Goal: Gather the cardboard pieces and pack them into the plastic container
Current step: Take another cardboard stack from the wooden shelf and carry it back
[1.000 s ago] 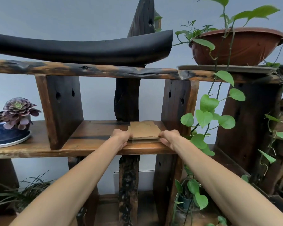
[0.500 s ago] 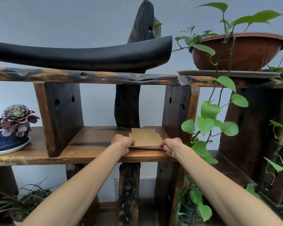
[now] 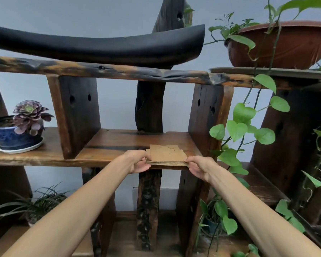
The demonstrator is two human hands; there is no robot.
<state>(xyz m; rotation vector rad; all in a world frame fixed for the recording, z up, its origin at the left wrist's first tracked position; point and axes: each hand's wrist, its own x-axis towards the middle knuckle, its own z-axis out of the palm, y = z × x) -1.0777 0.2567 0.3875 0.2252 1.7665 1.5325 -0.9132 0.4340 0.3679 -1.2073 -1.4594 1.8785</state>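
Observation:
A stack of brown cardboard pieces (image 3: 167,154) lies at the front edge of the middle wooden shelf (image 3: 119,143). My left hand (image 3: 137,162) grips the stack's left side, thumb on top. My right hand (image 3: 198,166) grips its right side. The front of the stack sticks out slightly past the shelf edge. No plastic container is in view.
A blue pot with a purple succulent (image 3: 20,130) stands on the shelf at the left. A brown hanging pot (image 3: 285,45) with trailing green vines (image 3: 245,123) sits at the upper right. A black curved piece (image 3: 100,47) rests on the top shelf. Dark wooden uprights flank the compartment.
Both hands have drawn the cardboard stack toward the shelf's front edge and shifted from pressing its sides to gripping it. The camera view has tilted a little upward.

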